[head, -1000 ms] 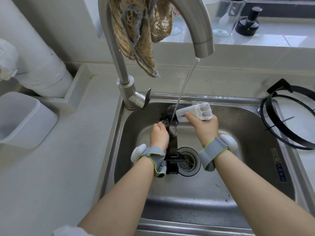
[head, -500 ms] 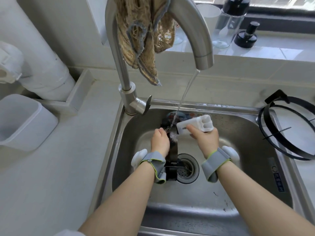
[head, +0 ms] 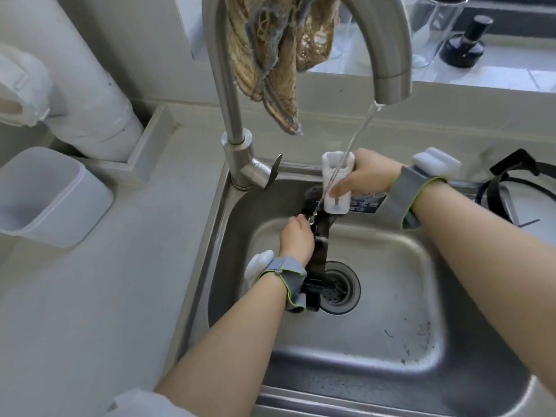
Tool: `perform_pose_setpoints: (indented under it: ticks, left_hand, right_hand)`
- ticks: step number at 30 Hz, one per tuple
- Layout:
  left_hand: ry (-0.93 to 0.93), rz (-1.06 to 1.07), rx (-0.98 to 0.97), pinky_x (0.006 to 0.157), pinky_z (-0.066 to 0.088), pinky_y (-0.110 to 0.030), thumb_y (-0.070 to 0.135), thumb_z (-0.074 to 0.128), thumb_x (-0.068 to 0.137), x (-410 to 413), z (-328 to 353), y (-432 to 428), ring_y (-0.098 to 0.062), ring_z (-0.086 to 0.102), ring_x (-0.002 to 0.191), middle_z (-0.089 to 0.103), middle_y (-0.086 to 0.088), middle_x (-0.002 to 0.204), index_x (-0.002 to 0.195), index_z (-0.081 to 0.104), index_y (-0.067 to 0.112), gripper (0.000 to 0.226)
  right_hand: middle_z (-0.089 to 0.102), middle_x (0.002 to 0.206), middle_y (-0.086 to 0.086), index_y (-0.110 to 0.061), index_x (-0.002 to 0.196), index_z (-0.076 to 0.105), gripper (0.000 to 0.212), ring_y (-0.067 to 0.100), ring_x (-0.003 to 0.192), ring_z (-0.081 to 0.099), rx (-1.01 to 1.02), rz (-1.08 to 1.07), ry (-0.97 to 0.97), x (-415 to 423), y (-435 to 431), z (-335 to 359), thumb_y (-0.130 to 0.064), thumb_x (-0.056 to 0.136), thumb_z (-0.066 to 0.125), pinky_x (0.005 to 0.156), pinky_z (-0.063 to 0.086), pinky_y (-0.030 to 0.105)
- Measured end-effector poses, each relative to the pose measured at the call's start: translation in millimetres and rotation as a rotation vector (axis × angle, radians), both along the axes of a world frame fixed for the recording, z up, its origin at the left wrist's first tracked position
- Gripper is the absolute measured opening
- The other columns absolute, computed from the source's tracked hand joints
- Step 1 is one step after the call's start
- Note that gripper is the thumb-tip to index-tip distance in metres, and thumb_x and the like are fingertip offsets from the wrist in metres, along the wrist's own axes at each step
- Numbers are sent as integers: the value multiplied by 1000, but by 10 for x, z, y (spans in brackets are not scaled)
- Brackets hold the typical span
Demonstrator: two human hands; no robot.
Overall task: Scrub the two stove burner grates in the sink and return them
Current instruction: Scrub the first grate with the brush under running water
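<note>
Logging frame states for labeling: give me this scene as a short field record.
left hand: grips grate standing in sink
right hand: holds white scrubber at the grate's upper end
water: running from faucet, onto scrubber and grate
second grate: on counter, right of sink
cloth: draped over faucet

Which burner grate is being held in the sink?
The black grate gripped by the left hand; the other grate lies outside the sink, at right.

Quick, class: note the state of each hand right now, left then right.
Left hand: closed round the black burner grate standing in the sink.
Right hand: closed round the white scrubber.
</note>
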State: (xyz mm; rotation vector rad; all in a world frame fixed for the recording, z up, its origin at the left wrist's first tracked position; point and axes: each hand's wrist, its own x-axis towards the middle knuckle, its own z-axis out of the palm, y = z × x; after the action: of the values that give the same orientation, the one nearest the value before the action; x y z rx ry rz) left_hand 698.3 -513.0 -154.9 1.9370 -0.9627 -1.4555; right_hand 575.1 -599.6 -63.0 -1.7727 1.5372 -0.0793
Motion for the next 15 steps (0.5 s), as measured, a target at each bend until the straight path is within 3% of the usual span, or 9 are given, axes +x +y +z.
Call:
perform_pose_setpoints:
  ticks: [2,6,9,11,15]
  left_hand:
    - [-20,-29,-1,83,31,-34,17,20,103,-22,22,-5,-38,46,114,49,-30,123,114,46,-11,40]
    - [-54,-51,17,90,31,-36,7,19,101,-45,41,-3,-37,46,115,45,-28,126,112,46,-4,31]
    - [-82,-35,13,90,34,-39,3,21,100,-25,48,-5,-39,46,113,45,-29,126,119,44,-9,32]
    - [-80,-49,-20,90,37,-44,13,23,101,-30,64,23,-42,49,110,50,-32,121,116,47,-12,37]
    - [-27,-41,-4,92,36,-40,16,20,102,-38,36,9,-40,47,114,49,-31,123,93,49,-1,35]
  right_hand:
    - [61,69,-1,-12,70,62,14,8,62,57,24,24,-70,-21,43,-29,-9,70,75,54,47,17]
    - [65,87,15,8,94,62,25,22,83,59,62,127,-142,134,112,-104,5,70,68,85,50,38]
    - [59,86,30,17,93,57,27,22,78,53,99,86,-127,62,11,-51,15,66,59,74,48,33]
    - [53,77,18,13,85,57,19,20,76,50,88,45,-81,8,-40,-46,11,67,63,65,43,29]
    - [62,80,9,-3,79,64,15,21,79,59,-10,-66,-171,90,176,-200,-7,68,73,73,50,34]
